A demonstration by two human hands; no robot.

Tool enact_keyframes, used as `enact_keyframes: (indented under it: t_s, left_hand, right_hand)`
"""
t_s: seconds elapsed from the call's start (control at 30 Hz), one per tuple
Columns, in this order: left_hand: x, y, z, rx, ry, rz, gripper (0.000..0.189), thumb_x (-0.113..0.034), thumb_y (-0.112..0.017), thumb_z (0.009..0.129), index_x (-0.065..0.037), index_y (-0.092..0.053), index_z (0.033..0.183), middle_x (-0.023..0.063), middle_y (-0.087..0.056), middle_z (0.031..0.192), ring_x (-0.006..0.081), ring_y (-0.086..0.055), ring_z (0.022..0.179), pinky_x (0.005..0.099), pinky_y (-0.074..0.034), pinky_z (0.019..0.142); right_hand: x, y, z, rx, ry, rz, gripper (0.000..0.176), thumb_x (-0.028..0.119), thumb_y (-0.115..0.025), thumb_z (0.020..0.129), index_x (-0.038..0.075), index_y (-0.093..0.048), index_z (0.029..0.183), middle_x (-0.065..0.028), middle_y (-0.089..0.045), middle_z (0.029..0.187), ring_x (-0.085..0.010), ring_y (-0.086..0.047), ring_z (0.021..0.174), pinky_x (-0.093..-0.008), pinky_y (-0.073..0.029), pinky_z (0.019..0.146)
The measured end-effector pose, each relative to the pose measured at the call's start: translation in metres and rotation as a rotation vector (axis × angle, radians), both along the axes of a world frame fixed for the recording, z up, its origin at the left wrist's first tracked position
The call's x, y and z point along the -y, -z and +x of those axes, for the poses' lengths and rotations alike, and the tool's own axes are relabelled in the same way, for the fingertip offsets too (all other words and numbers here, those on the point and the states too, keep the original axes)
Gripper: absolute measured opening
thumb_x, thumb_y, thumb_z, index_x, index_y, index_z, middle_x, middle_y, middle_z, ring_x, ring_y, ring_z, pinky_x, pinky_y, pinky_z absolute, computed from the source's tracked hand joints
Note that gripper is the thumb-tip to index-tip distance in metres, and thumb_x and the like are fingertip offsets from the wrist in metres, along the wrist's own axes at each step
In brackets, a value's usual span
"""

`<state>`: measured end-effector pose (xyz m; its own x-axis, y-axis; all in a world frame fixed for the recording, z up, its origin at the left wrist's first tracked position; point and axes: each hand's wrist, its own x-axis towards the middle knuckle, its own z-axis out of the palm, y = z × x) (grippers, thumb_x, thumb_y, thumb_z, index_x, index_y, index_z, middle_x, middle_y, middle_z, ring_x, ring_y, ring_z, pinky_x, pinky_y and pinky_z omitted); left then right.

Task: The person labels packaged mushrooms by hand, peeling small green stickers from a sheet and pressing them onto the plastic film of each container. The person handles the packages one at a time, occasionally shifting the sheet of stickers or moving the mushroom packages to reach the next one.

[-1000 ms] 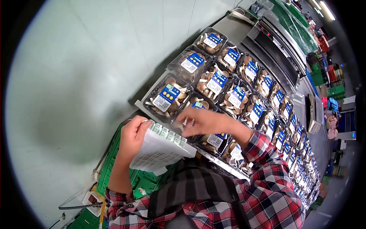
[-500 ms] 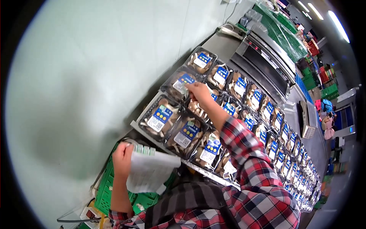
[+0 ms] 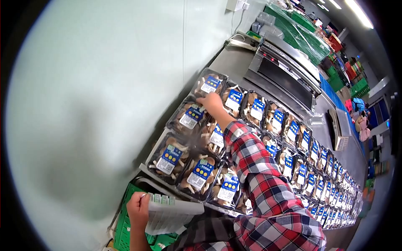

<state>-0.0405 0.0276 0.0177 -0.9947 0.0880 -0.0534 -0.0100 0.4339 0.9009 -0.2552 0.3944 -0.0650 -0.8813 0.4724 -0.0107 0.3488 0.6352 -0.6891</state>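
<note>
My left hand pinches the edge of a white sheet of labels, with small green-printed stickers along its upper edge. My right hand reaches over the rows of packs, fingers curled together. Its fingertips touch the upper edge of a mushroom pack by the wall; whatever they pinch is hidden. That black, film-wrapped tray carries a blue and white label. The corner pack lies just beyond my hand. Nearer me, another mushroom pack bears a small green sticker above its label.
Several rows of mushroom packs run along the metal table to the right. A wrapping machine stands behind them, with a scale-like device to its right. Below my left hand are green crates. A pale wall borders the left.
The view has shifted, so the packs appear lower. My right hand has moved from the label of the wall-side pack to its upper edge. The label sheet in my left hand has tilted.
</note>
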Motion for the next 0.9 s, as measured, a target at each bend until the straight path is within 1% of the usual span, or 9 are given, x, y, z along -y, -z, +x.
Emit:
enact_keyframes:
  t_s: [0.1, 0.27, 0.33, 0.43, 0.53, 0.6, 0.7, 0.83, 0.9]
  left_hand:
    - [-0.005, -0.003, -0.007, 0.0, 0.021, -0.035, 0.011, -0.007, -0.059, 0.081, 0.001, -0.053, 0.075, 0.0013, -0.047, 0.058, 0.0048, -0.039, 0.055, 0.0217, -0.034, 0.049]
    - [-0.012, -0.017, -0.018, 0.126, 0.029, -0.081, 0.01, -0.005, -0.058, 0.08, 0.001, -0.052, 0.074, 0.002, -0.048, 0.06, 0.0066, -0.041, 0.055, 0.0228, -0.034, 0.049]
    - [-0.017, -0.018, -0.022, 0.115, 0.019, -0.135, 0.01, -0.006, -0.056, 0.081, 0.001, -0.052, 0.075, 0.0028, -0.05, 0.062, 0.0077, -0.042, 0.056, 0.023, -0.034, 0.05]
    - [-0.015, -0.028, -0.036, 0.418, 0.119, -0.282, 0.009, -0.012, -0.054, 0.086, -0.005, -0.06, 0.088, 0.0132, -0.055, 0.097, 0.0242, -0.054, 0.089, 0.0381, -0.044, 0.086]
    - [-0.031, -0.03, -0.04, 0.229, 0.056, -0.201, 0.01, -0.008, -0.057, 0.081, 0.001, -0.053, 0.078, 0.0039, -0.052, 0.066, 0.0083, -0.044, 0.059, 0.0236, -0.036, 0.052]
    - [-0.035, -0.022, -0.046, 0.131, 0.064, -0.178, 0.01, -0.008, -0.059, 0.079, 0.001, -0.055, 0.077, 0.0037, -0.051, 0.061, 0.0072, -0.044, 0.056, 0.0232, -0.037, 0.05]
    - [-0.038, -0.012, -0.052, -0.06, 0.146, -0.204, 0.009, -0.008, -0.06, 0.079, 0.001, -0.056, 0.08, 0.0043, -0.05, 0.059, 0.0077, -0.044, 0.056, 0.0234, -0.038, 0.05]
    - [-0.048, -0.014, -0.059, 0.122, 0.143, -0.089, 0.009, -0.008, -0.057, 0.082, 0.001, -0.056, 0.082, 0.0038, -0.051, 0.06, 0.0064, -0.044, 0.056, 0.0228, -0.038, 0.051]
    - [-0.053, -0.014, -0.057, 0.146, 0.162, -0.058, 0.009, -0.008, -0.057, 0.083, 0.001, -0.056, 0.082, 0.0032, -0.051, 0.06, 0.0057, -0.043, 0.056, 0.0223, -0.037, 0.051]
  right_hand:
    - [-0.052, 0.006, -0.034, -0.156, 0.274, -0.371, 0.033, 0.029, -0.071, 0.069, -0.001, -0.059, 0.064, -0.0118, -0.057, 0.056, -0.0183, -0.056, 0.047, -0.0309, -0.043, 0.043]
    - [-0.112, 0.052, -0.09, -0.271, 0.37, -0.45, 0.022, 0.015, -0.068, 0.07, 0.0, -0.053, 0.074, -0.005, -0.051, 0.056, -0.0133, -0.049, 0.043, -0.0258, -0.037, 0.036]
    - [-0.095, 0.033, -0.093, -0.28, 0.374, -0.49, 0.023, 0.014, -0.067, 0.07, 0.0, -0.052, 0.079, -0.006, -0.053, 0.06, -0.0123, -0.048, 0.044, -0.0257, -0.038, 0.037]
    - [-0.096, 0.053, -0.111, -0.244, 0.301, -0.174, 0.028, 0.017, -0.068, 0.068, 0.001, -0.052, 0.085, -0.0122, -0.059, 0.072, -0.024, -0.058, 0.061, -0.0349, -0.047, 0.055]
    - [-0.089, 0.041, -0.106, -0.072, 0.213, 0.166, 0.038, 0.023, -0.068, 0.067, 0.003, -0.048, 0.093, -0.0197, -0.059, 0.09, -0.0401, -0.056, 0.092, -0.046, -0.045, 0.078]
    - [-0.094, 0.034, -0.103, 0.002, 0.232, 0.298, 0.026, 0.014, -0.056, 0.076, 0.004, -0.045, 0.098, -0.0216, -0.054, 0.1, -0.041, -0.055, 0.091, -0.0465, -0.046, 0.078]
    - [-0.075, 0.024, -0.067, -0.274, -0.056, 0.3, 0.013, 0.007, -0.053, 0.075, 0.003, -0.054, 0.087, -0.0162, -0.056, 0.086, -0.0323, -0.059, 0.081, -0.0359, -0.048, 0.071]
    - [0.026, -0.057, 0.052, 0.184, -0.733, -0.478, 0.022, 0.011, -0.06, 0.08, 0.004, -0.056, 0.101, -0.0076, -0.056, 0.084, -0.0146, -0.056, 0.084, -0.0266, -0.047, 0.071]
    - [0.06, -0.064, 0.101, 0.016, -1.069, -0.625, 0.029, 0.019, -0.064, 0.079, 0.001, -0.055, 0.1, -0.0092, -0.057, 0.091, -0.0182, -0.059, 0.08, -0.0277, -0.048, 0.067]
